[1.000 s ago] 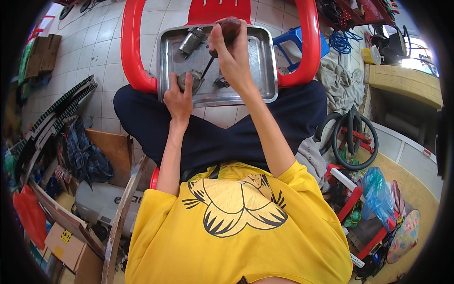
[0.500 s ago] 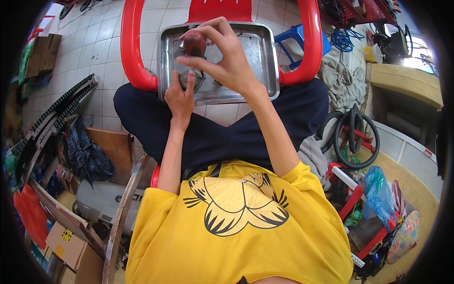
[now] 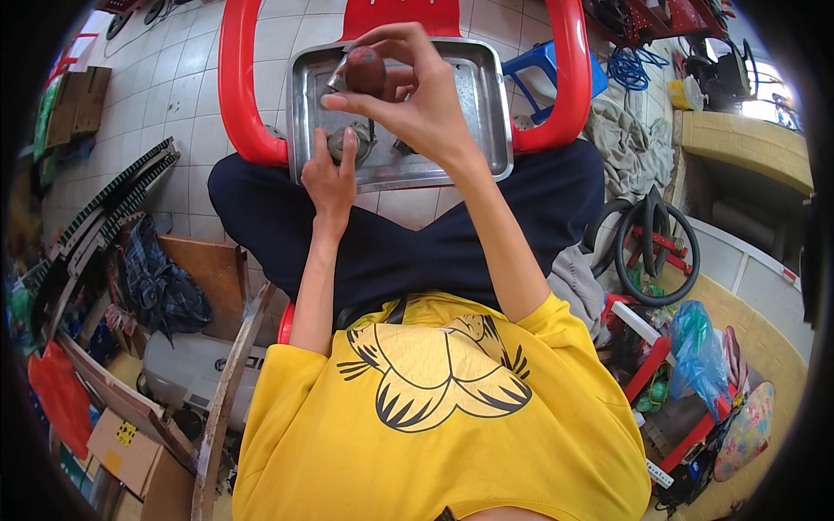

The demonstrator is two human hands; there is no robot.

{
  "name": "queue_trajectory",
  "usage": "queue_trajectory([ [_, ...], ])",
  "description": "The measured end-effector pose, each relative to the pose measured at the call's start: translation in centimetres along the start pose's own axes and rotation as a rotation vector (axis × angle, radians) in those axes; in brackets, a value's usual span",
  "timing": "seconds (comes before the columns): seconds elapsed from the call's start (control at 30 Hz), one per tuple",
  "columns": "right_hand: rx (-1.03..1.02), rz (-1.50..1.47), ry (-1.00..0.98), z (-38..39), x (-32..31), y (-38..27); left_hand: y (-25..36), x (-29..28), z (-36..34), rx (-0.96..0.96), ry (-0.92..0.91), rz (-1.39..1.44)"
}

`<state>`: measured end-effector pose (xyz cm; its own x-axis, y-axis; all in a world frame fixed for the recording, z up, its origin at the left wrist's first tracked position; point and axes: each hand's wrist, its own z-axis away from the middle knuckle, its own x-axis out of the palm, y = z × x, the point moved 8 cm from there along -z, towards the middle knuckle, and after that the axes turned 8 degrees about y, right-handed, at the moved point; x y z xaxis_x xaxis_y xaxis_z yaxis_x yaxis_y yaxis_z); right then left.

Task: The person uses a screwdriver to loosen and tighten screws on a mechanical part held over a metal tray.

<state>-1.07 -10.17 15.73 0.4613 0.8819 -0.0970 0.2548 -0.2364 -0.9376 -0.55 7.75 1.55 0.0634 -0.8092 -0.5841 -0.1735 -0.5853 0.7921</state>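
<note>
My right hand [image 3: 417, 100] is curled above the metal tray [image 3: 482, 117], its thumb and fingers closed round a tool with a dark red, rounded handle [image 3: 365, 71]. The handle points up at me, so its lower end is hidden. Beside it a small bright metal edge shows; whether it belongs to the tool I cannot tell. Nearer to me, my left hand [image 3: 332, 174] grips a round grey metal part [image 3: 350, 145] between thumb and fingers, over the tray's left side. A small dark piece [image 3: 401, 148] lies in the tray, right of the grey part.
The tray rests on a red plastic chair [image 3: 239, 95] in front of my knees. A blue stool [image 3: 539, 74] stands beyond its right arm. Black tubing loops [image 3: 686, 252] and a blue plastic bag [image 3: 699, 352] are at right. Wooden boards [image 3: 221, 408] and a cardboard box [image 3: 126, 451] lie at left.
My right hand and the red handle have shifted slightly right, and the bright metal edge beside the handle shows more. The left hand stays nearly in place with the grey part.
</note>
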Motion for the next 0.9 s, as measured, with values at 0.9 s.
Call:
queue_trajectory([
  [0.9,-0.066,0.102,0.004,-0.4,0.0,0.2,0.0,0.0,0.0,-0.004,0.01,0.039],
])
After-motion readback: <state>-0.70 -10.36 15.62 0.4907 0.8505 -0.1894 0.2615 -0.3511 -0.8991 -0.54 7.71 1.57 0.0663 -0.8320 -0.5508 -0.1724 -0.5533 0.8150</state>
